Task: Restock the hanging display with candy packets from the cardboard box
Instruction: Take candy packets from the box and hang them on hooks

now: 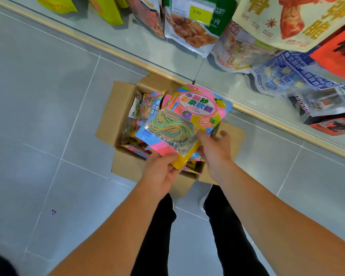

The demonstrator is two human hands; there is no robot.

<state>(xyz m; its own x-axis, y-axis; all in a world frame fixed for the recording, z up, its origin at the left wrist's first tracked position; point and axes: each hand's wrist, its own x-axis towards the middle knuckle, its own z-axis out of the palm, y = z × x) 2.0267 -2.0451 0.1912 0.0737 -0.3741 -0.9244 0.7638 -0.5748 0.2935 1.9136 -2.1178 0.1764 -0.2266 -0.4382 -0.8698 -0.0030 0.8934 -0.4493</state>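
Cardboard box [126, 166] open on grey floor [38, 116], flaps out, more packets inside [145, 108]. Left grip [159, 174] pinching near corner of candy packet [187, 120], held above box. Right grip [215, 148] curled on packet's right edge. Hanging display [257, 26] far right, snack bags crowded.

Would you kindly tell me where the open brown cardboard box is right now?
In the head view, the open brown cardboard box sits on the grey tiled floor at centre frame, against the display's base, under the held pink candy packet.
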